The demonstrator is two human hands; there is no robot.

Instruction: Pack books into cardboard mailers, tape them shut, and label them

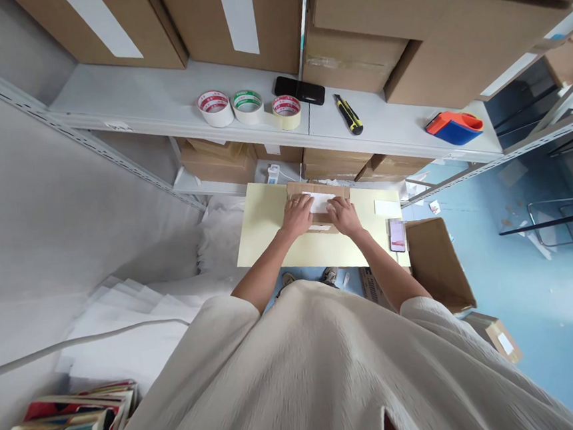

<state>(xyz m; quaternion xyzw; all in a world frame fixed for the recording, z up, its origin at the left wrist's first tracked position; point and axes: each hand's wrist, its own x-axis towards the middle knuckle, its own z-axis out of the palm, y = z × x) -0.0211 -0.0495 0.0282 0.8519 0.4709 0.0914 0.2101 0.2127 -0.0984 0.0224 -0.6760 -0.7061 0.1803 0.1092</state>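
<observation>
A small cardboard box (325, 222) lies on the pale yellow tabletop (263, 234) in front of me. On its upper face is a white label (320, 202), and a second white patch shows on the side nearer to me. My left hand (297, 215) is at the label's left edge, fingers bent and closed on it. From the other side my right hand (345, 215) has its fingers closed at the label's right edge. Both hands rest against the box. Whether the label is stuck down under the fingertips is hidden.
The shelf (157, 109) above carries tape rolls (248, 107), a black phone-like object (300, 91), a utility knife (348, 114) and an orange-blue tape dispenser (454, 127). A phone (397, 236) lies at the table's right, near an open carton (439, 265). Books (69, 428) are stacked lower left.
</observation>
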